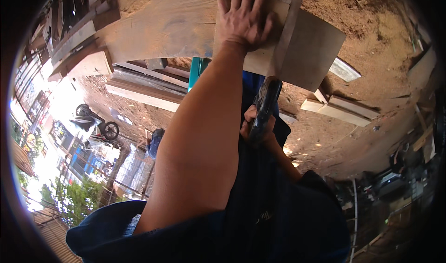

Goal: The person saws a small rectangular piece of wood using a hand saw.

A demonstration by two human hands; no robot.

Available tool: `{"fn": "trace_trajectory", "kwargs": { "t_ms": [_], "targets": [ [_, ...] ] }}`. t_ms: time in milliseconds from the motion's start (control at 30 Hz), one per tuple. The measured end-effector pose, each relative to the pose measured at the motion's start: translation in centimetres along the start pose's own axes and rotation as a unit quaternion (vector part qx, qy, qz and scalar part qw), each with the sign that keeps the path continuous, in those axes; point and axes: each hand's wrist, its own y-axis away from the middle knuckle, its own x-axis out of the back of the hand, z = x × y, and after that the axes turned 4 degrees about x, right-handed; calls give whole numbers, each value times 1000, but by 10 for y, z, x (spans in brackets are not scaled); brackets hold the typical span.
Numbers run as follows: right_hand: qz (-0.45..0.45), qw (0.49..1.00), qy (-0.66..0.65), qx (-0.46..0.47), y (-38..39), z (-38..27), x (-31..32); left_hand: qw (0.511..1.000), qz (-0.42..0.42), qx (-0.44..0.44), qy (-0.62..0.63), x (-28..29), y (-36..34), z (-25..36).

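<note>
My left hand (244, 19) presses with spread fingers on a light wooden board (258, 61) at the top centre. My right hand (255, 126) is wrapped round the black handle of a handsaw (265, 103), below and right of my left hand. The saw's blade (278, 58) runs upward from the handle along the board's right side, beside a square greyish panel (316, 49). The board lies over a larger, dusty wooden sheet (153, 26). A teal object (195, 70) shows under it, partly hidden behind my left forearm.
Stacked timber (79, 35) is at the upper left, with long planks (144, 93) below. More offcuts (339, 110) lie right on the sawdust-covered dirt ground (357, 12). A parked motorbike (97, 126) and metal fencing stand left. Dark, indistinct items (390, 184) fill the lower right.
</note>
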Motion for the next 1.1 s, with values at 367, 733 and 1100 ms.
{"fn": "trace_trajectory", "kwargs": {
  "t_ms": [367,733,1100],
  "targets": [
    [-14,999,-40,1,-7,-4,9,999,18,-5,47,17,-6,3],
    [-37,998,-52,6,-17,-8,22,999,49,10,12,4,-7,3],
    [-53,998,-27,-6,-32,-2,33,998,-11,45,-52,-14,1,3]
  ]
}}
